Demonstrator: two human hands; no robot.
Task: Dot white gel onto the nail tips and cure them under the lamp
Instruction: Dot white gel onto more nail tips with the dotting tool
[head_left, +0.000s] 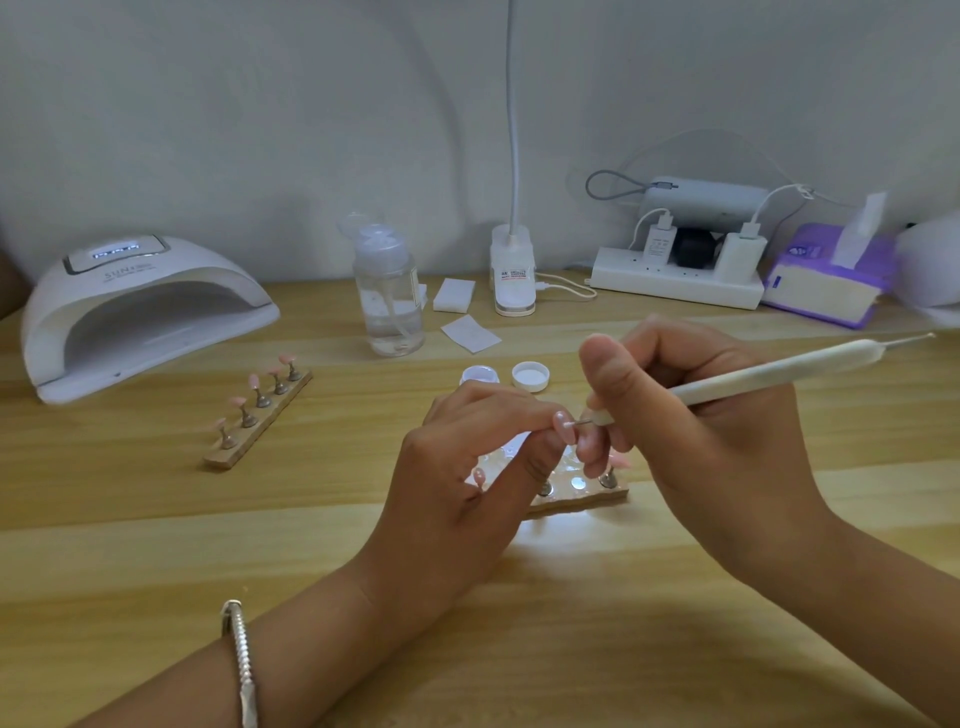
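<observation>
The right hand (691, 431) is gripping a white dotting pen (779, 371) in a writing hold. Thumb and fingers are curling round the lower shaft, and the long handle is slanting up and away to the right. The pen's thin metal point is touching a pink nail tip (562, 423). The left hand (467, 467) is pinching that nail tip at its fingertips, with the other fingers curling beneath. A silver bracelet (243, 654) is sitting on the left wrist.

Both hands are hovering just above the near wooden strip (582, 501), which is lying on the table (519, 623). It is carrying more pink tips on metal pegs; the hands are hiding its middle.

Just behind the near wooden strip, an open gel pot (479, 375) and its white lid (531, 375) are standing side by side. Further behind, a clear pump bottle (388, 291) is standing upright. Well to the left of the near strip, a second wooden strip (260, 421) is holding five pink tips. Further left again, the white curing lamp (140, 306) is sitting with its display lit. Behind and to the right of the near strip — against the wall — a socket bar (675, 283) and a purple pack of wipes (826, 280) are resting.
</observation>
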